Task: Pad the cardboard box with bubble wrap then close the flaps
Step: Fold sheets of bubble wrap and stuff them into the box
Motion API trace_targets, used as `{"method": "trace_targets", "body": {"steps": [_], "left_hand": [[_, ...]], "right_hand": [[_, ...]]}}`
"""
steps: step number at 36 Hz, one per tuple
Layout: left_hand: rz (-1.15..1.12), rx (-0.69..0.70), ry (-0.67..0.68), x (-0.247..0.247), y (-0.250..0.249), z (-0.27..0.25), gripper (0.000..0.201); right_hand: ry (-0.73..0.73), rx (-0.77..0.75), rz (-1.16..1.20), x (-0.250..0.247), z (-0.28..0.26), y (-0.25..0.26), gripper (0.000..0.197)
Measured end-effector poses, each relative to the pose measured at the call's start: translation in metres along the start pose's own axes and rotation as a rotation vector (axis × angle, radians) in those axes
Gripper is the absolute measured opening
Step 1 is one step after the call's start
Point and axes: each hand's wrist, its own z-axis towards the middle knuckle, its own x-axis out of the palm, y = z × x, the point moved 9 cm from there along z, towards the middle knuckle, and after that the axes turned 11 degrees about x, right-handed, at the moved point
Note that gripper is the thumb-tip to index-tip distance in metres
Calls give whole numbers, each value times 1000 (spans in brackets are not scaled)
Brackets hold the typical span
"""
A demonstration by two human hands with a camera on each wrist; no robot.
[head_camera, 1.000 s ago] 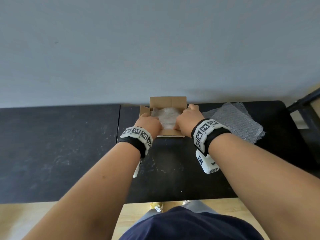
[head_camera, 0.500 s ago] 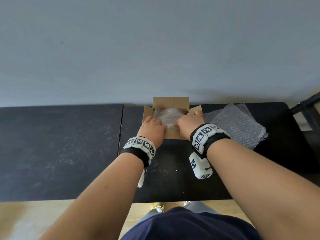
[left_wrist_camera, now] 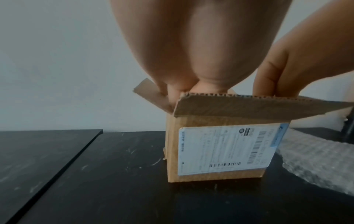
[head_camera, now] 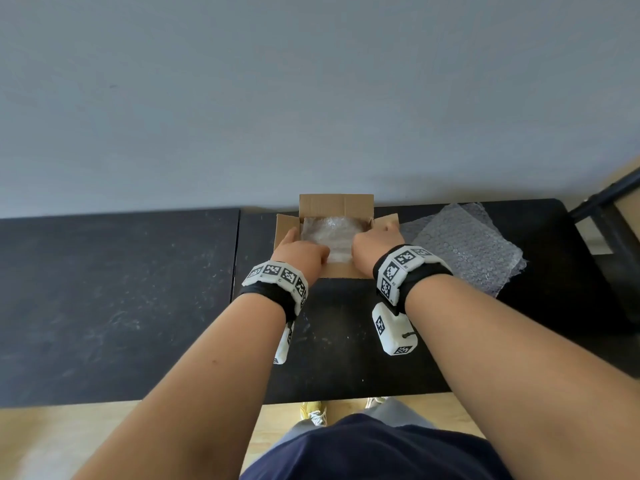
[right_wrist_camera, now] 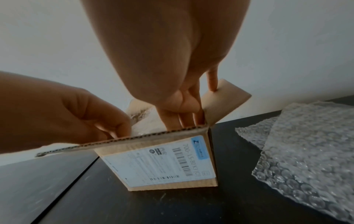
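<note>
Overhead, box sits open on dark surface, bubble wrap inside; left hand and right hand reach in. Left wrist: fingers dip inside, grip unclear. Right wrist: straight fingers go inside, spare wrap just beside box.

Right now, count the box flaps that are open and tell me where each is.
4. Far flap stands up by the wall; left flap angles out beside the left hand; right flap under the right hand; near flap folds toward the person.
</note>
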Motion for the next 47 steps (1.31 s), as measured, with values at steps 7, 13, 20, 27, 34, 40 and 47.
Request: {"method": "trace_targets", "body": {"steps": [7,13,20,27,34,40,47], "left_hand": [[118,-12,111,-1,2,10,40],[165,-50,158,1,1,21,33],[181,-27,-9,-11,-3,14,33],[96,-51,-320,-30,-2,5,35],[273,-126,-381,-42,5,10,25],[246,-119,-312,-36,7,24,22],[103,-169,-192,-27,17,39,30]], "right_hand": [[13,-4,-8,-2,2,1,29],[37,-23,1,-4,1,1,27],[-17,-12,25,-9,-2,-1,33],[-165,-106,13,-23,-6,11,19],[-334,-71,-66,-32,-1,6,26],[-265,-61,-45,-24,8,3,27],[-229,-56,-3,-20,22,4,27]]}}
